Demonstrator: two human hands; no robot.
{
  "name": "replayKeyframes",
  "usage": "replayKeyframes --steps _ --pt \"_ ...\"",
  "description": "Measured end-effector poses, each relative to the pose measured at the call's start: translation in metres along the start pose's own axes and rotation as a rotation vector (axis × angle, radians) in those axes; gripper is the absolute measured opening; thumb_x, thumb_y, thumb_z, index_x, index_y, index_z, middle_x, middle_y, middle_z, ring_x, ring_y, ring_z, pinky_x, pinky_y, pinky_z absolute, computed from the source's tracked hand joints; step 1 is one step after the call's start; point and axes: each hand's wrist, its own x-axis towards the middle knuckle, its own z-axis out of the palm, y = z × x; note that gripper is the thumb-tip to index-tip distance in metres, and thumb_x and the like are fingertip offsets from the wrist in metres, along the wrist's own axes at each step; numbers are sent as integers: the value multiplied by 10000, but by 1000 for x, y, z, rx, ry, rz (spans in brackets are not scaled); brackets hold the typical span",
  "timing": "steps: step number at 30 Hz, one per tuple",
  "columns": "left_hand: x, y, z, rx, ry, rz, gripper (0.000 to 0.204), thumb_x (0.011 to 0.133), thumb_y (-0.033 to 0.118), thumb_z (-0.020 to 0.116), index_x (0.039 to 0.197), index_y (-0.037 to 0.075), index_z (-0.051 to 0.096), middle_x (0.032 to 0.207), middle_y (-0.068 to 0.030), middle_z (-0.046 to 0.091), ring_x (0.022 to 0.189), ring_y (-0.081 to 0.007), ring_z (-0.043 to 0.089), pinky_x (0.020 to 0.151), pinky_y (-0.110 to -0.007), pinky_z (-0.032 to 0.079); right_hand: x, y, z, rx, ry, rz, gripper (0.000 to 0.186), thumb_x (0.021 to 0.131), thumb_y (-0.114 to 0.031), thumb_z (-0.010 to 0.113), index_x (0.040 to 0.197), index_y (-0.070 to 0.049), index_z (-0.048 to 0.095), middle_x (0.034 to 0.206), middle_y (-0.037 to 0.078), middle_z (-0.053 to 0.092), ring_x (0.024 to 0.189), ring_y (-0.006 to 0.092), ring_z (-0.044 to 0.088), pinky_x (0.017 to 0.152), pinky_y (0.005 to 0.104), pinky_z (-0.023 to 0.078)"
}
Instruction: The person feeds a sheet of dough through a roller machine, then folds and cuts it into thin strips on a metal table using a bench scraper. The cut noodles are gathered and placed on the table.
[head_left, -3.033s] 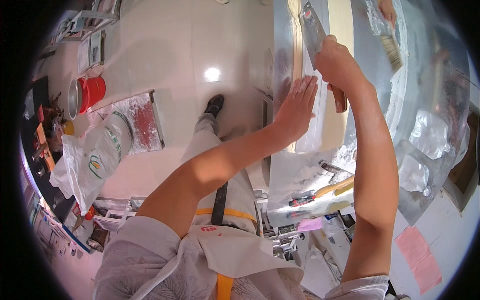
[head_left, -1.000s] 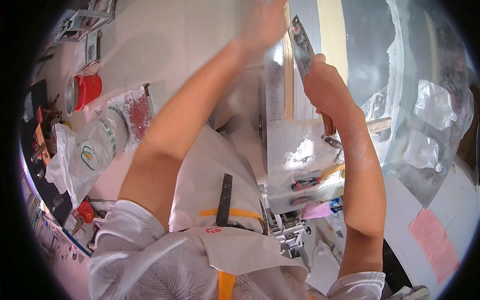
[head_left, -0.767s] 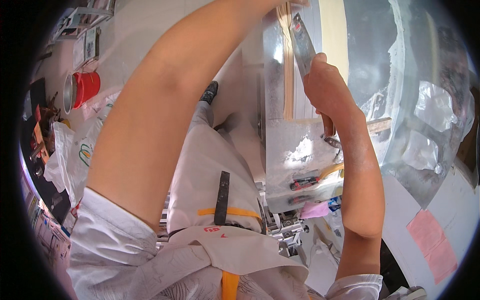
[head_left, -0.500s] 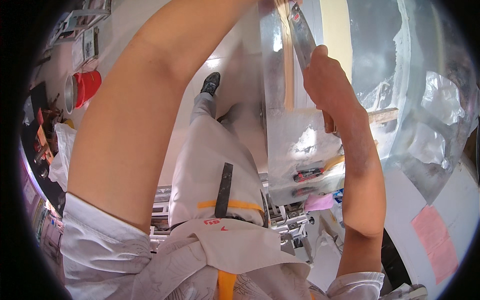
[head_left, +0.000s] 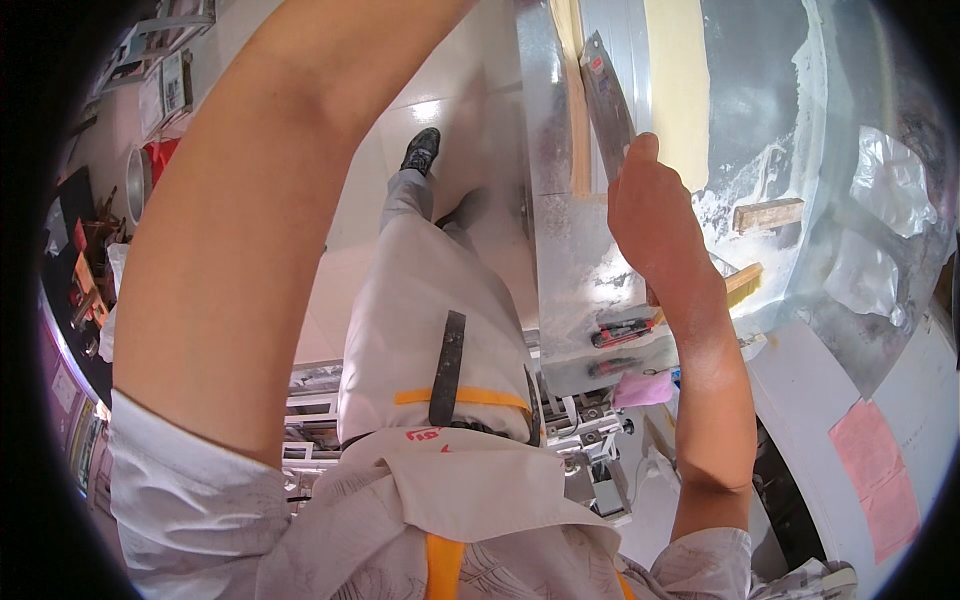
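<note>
My right hand is closed around a knife with a broad, flat metal blade. Its blade points away from me over the metal worktop. Left of the blade lies a narrow, layered pale strip, and to the right a wider flat cream sheet; both look like dough. The blade's edge is close to the narrow strip; whether it touches I cannot tell. My left forearm reaches up past the top edge of the picture, so my left hand is out of sight.
White powder dusts the worktop. A wooden block, a brush and a red-and-black cutter lie near my right forearm. Clear plastic is at the right, a pink cloth at the near edge. A red bucket stands far left.
My right hand and the knife have come slightly nearer to me. The brush and wooden block show more fully beside my arm. The red bucket is now more covered by my left arm.
</note>
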Motion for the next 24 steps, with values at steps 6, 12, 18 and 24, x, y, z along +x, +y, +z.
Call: replayKeyframes --steps 6,12,18,24 --pt "-22 21 -7 27 -75 -23 748 706 749 845 1153 150 826 1324 -98 733 1263 -336 651 1075 -466 526 -4 0 7 -21 40 -21 265 974 22 579 1178 108 434 866 343 717 854 478 765 708 470 661" --pt "-33 41 -12 61 -174 -6 803 663 802 851 1165 175 825 1336 -68 730 1278 -316 636 1092 -436 513 -14 6 20 -6 44 -10 234 973 12 594 1137 81 441 864 312 726 837 456 770 683 453 660" --pt "-19 38 13 -2 -97 -73 842 671 806 846 1191 145 820 1321 -79 740 1288 -267 645 1118 -414 502 -31 10 37 -112 19 1 301 983 -40 644 1178 85 452 886 282 722 861 386 784 655 374 661" --pt "-45 41 -14 62 -172 -59 789 713 779 839 1185 148 824 1323 -52 742 1286 -279 645 1112 -409 506 -44 19 64 -183 101 -52 403 961 -89 710 1218 108 470 953 183 657 822 289 772 640 292 657"
